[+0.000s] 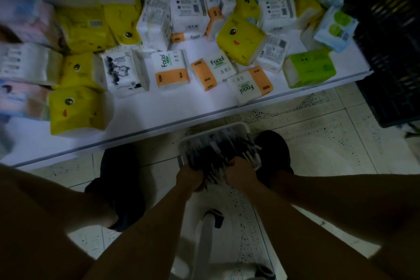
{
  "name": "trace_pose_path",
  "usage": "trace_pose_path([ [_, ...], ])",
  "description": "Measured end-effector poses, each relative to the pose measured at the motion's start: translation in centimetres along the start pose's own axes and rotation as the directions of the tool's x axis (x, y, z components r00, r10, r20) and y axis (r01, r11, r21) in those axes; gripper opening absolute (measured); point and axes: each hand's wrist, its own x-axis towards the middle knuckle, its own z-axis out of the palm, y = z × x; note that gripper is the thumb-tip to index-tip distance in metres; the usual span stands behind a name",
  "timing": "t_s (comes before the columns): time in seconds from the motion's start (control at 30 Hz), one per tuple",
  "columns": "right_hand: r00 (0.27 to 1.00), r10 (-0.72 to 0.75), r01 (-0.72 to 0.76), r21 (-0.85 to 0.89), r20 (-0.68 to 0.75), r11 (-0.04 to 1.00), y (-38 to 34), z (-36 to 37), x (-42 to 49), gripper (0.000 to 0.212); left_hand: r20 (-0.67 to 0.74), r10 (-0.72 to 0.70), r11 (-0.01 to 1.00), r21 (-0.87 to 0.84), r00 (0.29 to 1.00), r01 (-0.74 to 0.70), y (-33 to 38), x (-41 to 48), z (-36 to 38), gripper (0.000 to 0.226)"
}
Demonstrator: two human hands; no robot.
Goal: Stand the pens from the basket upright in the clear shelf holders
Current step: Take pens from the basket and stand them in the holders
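Pens [218, 148]: a loose dark heap with pale caps, lying flat in the white basket [227, 126] on the tiled floor [329, 143] between the person's feet.

Both hands are down in the near end of the heap. Right hand [241, 174] is curled around a bunch of pens; left hand [189, 176] is curled on the same bunch from the other side. Dim light, so individual fingers are hard to read.

Handling (judgement): light, stiff and smooth-barrelled, so likely to slide out of a loose fistful. Best gripped mid-barrel, tips aligned.

Clear holders are not in view. The white shelf [147, 109] just beyond the basket carries tissue packs [172, 68]; a black crate [391, 52] stands to the right.
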Motion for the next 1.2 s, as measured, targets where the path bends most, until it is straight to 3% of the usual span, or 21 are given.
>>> trace_pose_path([
  [0.17,0.997,-0.082,0.082,0.026,0.006,0.996,-2.1,-1.0,-2.3,0.002,0.036,0.021,0.999,-0.047,0.999,-0.019,0.8,-3.2,-0.7,0.031],
  [0.3,0.987,-0.134,0.136,0.014,-0.087,0.991,-3.8,-1.2,-4.0,0.022,0.018,0.094,0.994,-0.062,0.995,-0.093,1.3,-6.7,-1.8,0.028],
  [0.4,0.964,-0.200,0.186,-0.093,-0.174,0.978,-4.8,-1.6,-5.3,0.030,-0.025,0.262,0.965,0.016,0.965,-0.261,0.4,-8.4,-3.1,0.041],
  [0.5,0.938,-0.232,0.256,0.064,-0.258,0.965,-6.0,-2.1,-6.9,0.032,-0.062,0.432,0.902,0.039,0.900,-0.430,0.8,-10.6,-4.7,0.037],
  [0.63,0.921,-0.338,0.375,0.204,-0.194,0.904,-8.6,-3.2,-9.7,0.014,-0.056,0.455,0.868,-0.194,0.889,-0.457,3.3,-14.1,-6.8,0.023],
  [0.8,0.900,-0.404,0.436,0.405,-0.167,0.804,-11.8,-4.6,-13.1,0.021,-0.114,0.502,0.838,-0.181,0.857,-0.515,6.5,-17.3,-10.2,0.019],
  [0.9,0.878,-0.422,0.478,0.410,-0.225,0.777,-14.0,-5.5,-14.8,0.013,-0.153,0.603,0.764,-0.174,0.783,-0.622,8.7,-20.1,-12.1,0.018],
  [0.97,0.830,-0.475,0.555,0.351,-0.291,0.754,-15.7,-6.5,-16.2,0.015,-0.181,0.730,0.648,-0.121,0.659,-0.752,9.8,-21.9,-13.2,0.021],
  [1.07,0.682,-0.602,0.715,0.210,-0.415,0.666,-17.8,-8.1,-18.9,0.027,-0.244,0.842,0.483,-0.057,0.482,-0.874,11.3,-25.1,-14.8,0.020],
  [1.2,0.529,-0.702,0.848,0.263,-0.476,0.460,-20.7,-10.0,-23.4,0.017,-0.313,0.856,0.421,-0.040,0.412,-0.906,13.7,-29.0,-16.9,0.016],
])
